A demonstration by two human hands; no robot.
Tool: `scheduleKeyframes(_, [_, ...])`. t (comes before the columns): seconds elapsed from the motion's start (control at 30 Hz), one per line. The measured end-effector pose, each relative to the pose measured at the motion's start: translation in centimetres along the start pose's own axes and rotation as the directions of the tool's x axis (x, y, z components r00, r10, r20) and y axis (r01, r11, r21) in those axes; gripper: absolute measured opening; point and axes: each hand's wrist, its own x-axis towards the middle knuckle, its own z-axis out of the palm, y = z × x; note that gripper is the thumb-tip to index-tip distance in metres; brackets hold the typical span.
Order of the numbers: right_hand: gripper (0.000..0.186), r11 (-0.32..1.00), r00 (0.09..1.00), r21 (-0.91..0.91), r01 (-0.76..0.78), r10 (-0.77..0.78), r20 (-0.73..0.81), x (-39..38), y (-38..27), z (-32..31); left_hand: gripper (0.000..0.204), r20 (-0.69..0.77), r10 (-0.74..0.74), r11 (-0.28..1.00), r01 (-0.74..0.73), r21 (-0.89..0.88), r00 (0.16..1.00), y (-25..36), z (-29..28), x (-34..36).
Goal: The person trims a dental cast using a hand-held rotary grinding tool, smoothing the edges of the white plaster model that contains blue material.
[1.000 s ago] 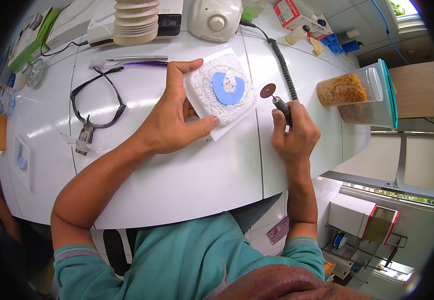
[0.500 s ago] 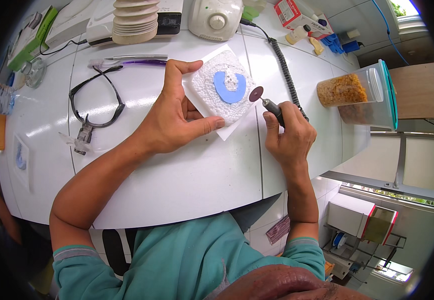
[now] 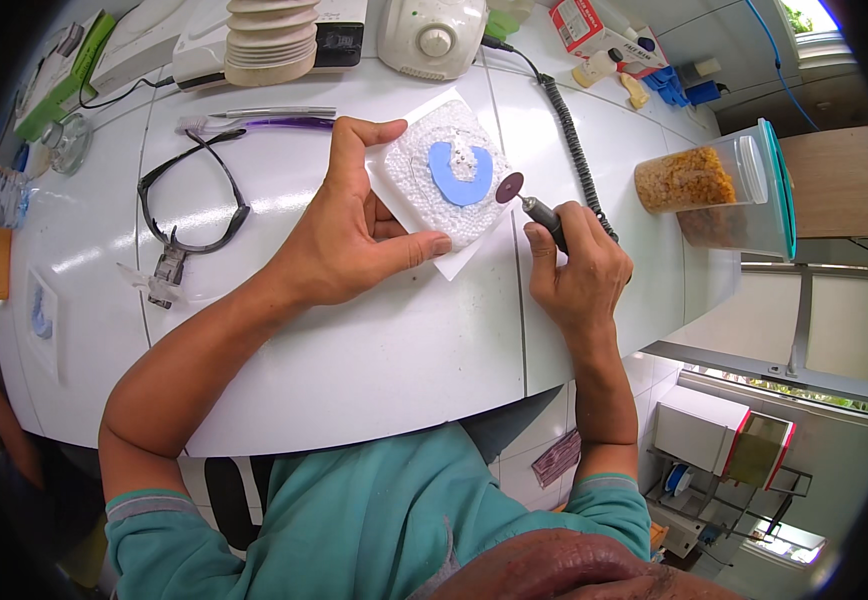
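Observation:
My left hand (image 3: pixel 339 250) grips a white square slab (image 3: pixel 419 200) with a pebbly top, raised on a smooth backing. On it sits a blue horseshoe-shaped piece (image 3: pixel 454 190) around a small rough white centre. My right hand (image 3: pixel 582 275) is wrapped round a dark rotary handpiece (image 3: pixel 544 222), whose thin shank carries a reddish-brown disc (image 3: pixel 509 188) at the slab's right edge. Whether the disc touches it I cannot tell.
Around are dark-framed eyewear (image 3: pixel 194 240), tools (image 3: pixel 274 113), a ribbed hose (image 3: pixel 269 40), a white control unit (image 3: pixel 429 40) with coiled cord (image 3: pixel 569 130), containers of orange granules (image 3: pixel 684 175), a small tray (image 3: pixel 42 330). Another person's arm (image 3: pixel 9 430) shows at far left.
My right hand has moved the handpiece leftward, bringing the disc to the slab's edge. The slab has shifted slightly left; the last half second shows little movement.

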Motion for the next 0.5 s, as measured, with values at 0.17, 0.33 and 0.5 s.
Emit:
scheduleKeyframes(0.17, [0.039, 1.0, 1.0, -0.008, -0.004, 0.004, 0.003, -0.06, 0.09, 0.03, 0.085, 0.001, 0.006, 1.0, -0.006, -0.01, 1.0, -0.08, 0.02, 0.0])
scheduleKeyframes(0.33, [0.04, 1.0, 1.0, -0.019, -0.008, 0.008, 0.019, -0.01, -0.05, 0.01, 0.084, -0.002, -0.004, 1.0, 0.004, -0.025, 1.0, -0.19, -0.02, -0.07])
scheduleKeyframes(0.5, [0.04, 1.0, 1.0, -0.019, 0.002, -0.002, 0.01, -0.07, 0.18, 0.11, 0.084, 0.001, 0.012, 0.999, -0.012, -0.037, 1.0, -0.31, 0.02, -0.03])
